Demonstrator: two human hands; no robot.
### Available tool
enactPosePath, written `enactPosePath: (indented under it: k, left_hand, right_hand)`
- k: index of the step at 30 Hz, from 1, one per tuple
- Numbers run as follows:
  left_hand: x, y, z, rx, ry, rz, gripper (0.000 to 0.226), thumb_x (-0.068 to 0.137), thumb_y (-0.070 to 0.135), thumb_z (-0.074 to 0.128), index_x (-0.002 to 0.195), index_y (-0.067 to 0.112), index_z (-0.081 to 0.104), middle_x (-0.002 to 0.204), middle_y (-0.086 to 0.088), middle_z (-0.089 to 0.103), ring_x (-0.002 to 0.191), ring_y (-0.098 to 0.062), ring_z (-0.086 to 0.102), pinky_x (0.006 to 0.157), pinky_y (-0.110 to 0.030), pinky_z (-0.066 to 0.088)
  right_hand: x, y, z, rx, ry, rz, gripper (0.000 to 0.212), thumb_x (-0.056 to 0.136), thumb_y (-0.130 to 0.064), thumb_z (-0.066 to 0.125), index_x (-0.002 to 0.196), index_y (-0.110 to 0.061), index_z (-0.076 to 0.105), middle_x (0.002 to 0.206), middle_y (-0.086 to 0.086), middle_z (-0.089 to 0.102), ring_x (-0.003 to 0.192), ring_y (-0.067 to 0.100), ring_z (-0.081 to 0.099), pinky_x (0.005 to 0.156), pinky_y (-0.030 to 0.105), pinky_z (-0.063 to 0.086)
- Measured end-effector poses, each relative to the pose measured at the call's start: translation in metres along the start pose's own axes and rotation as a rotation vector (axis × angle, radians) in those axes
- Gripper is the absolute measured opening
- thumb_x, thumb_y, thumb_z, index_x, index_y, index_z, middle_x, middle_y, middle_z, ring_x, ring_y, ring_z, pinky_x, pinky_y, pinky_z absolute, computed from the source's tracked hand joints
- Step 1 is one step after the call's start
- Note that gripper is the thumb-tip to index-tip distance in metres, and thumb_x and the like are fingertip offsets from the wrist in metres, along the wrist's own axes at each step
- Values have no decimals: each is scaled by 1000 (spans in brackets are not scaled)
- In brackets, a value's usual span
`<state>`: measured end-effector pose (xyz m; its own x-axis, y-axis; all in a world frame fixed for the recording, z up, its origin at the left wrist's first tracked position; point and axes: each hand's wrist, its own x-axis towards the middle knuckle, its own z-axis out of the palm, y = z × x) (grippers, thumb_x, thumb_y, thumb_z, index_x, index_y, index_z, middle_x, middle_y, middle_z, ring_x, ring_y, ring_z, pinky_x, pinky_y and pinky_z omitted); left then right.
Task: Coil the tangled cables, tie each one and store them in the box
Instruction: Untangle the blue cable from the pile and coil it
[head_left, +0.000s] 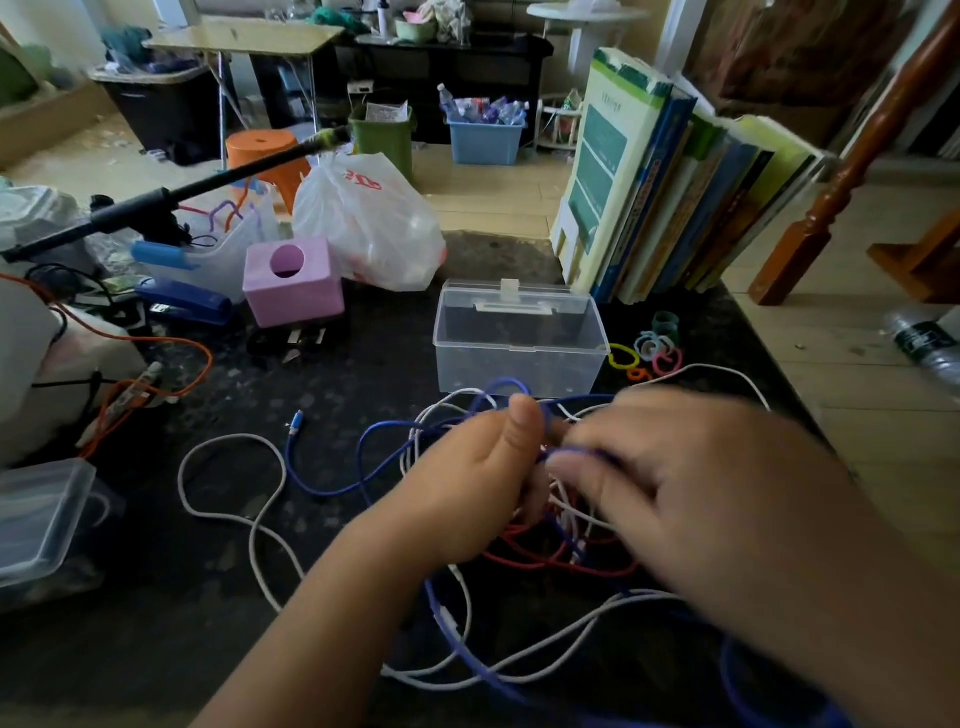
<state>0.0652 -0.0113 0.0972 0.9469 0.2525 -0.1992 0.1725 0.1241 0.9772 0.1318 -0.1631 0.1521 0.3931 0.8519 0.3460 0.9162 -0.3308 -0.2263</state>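
Note:
A tangle of blue cable (332, 486), white cable (244, 519) and red cable (545, 564) lies on the dark table (208, 649). My left hand (467, 483) grips strands of the tangle, thumb up against the blue cable. My right hand (691, 478), blurred by motion, pinches the blue cable just right of the left hand. The blue cable's plug (296, 422) rests on the table to the left. A clear plastic box (519, 343) with its lid shut stands behind the tangle. Coloured ring ties (649, 351) lie to the right of the box.
A pink cube holder (293, 283), a blue stapler (187, 301) and a white plastic bag (363, 223) sit at the back left. Upright books (675, 182) stand at the back right. A second clear box (41, 519) and an orange cable (171, 364) are at the left edge.

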Motion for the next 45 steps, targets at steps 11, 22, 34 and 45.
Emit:
enactPosePath:
  k: [11, 22, 34, 45]
  left_hand:
    - [-7, 4, -7, -616, -539, 177, 122, 67, 89, 10, 118, -10, 59, 57, -6, 63, 36, -18, 26, 57, -25, 48]
    - [-3, 8, -39, -632, -21, 241, 121, 72, 90, 1, 134, -1, 51, 136, -15, 60, 62, -15, 53, 78, -35, 53]
    - [9, -8, -28, 271, 200, 232, 91, 72, 92, 16, 112, 26, 65, 91, 1, 73, 64, -17, 59, 68, -35, 50]
    - [-5, -6, -32, 230, -45, 180, 50, 74, 58, 71, 57, 14, 55, 49, -3, 42, 44, -16, 40, 46, -24, 36]
  right_hand:
    - [7, 47, 42, 492, 33, 461, 43, 96, -64, 34, 89, -33, 64, 75, -4, 68, 67, 8, 62, 66, 40, 52]
    - [-16, -36, 80, 751, -574, 445, 9, 89, -39, 49, 95, -46, 47, 77, -18, 61, 63, -3, 57, 65, 24, 43]
    - [-10, -39, -1, 579, -439, 182, 9, 88, -39, 63, 96, -38, 58, 84, -24, 64, 75, -6, 60, 66, 13, 47]
    - [5, 46, -8, 633, -197, 361, 17, 71, -19, 77, 80, -33, 74, 77, 8, 70, 69, 31, 68, 60, 45, 60]
